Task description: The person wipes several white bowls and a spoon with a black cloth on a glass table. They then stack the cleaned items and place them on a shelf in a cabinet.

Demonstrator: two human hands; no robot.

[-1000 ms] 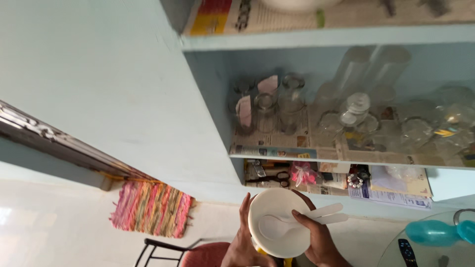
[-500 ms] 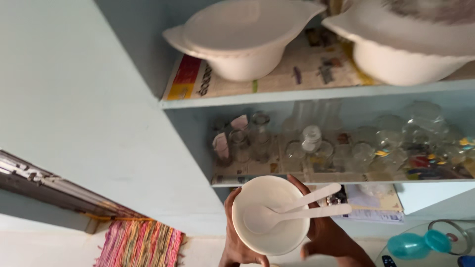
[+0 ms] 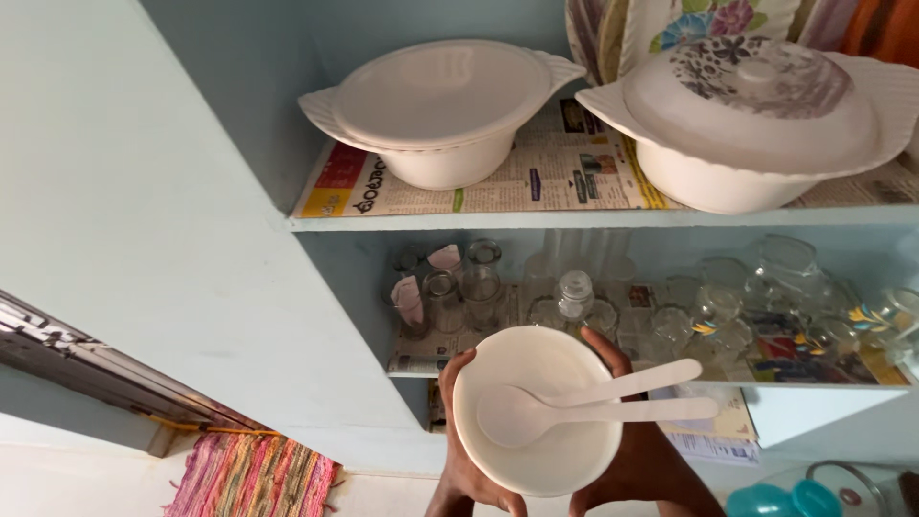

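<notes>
A white bowl is cupped in both my hands in front of a pale blue wall shelf. My left hand grips its left rim and underside. My right hand holds its right side, fingers over the far rim. Two white serving spoons lie in the bowl, handles sticking out to the right. On the upper shelf stand a plain white lidded casserole dish and a flower-patterned lidded casserole dish.
The middle shelf holds several clear glasses and glass cups on newspaper. Patterned plates lean at the back of the top shelf. A striped rug lies on the floor below left; a teal bottle at bottom right.
The view has tilted upward, bringing the top shelf and both casserole dishes fully into sight. The bowl has risen toward the shelves, and my right hand has closed back onto its side.
</notes>
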